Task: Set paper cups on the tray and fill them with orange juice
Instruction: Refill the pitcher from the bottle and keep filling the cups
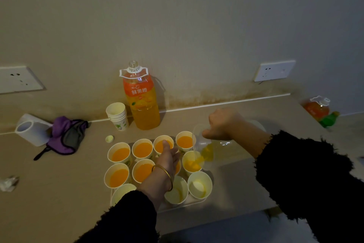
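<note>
Beige bench against a wall carries a tray of cups, six plainly full of juice. The right hand grips a tilted bottle, pouring into the right-side cup. The left hand lies over the middle cups, fingers straight.
</note>
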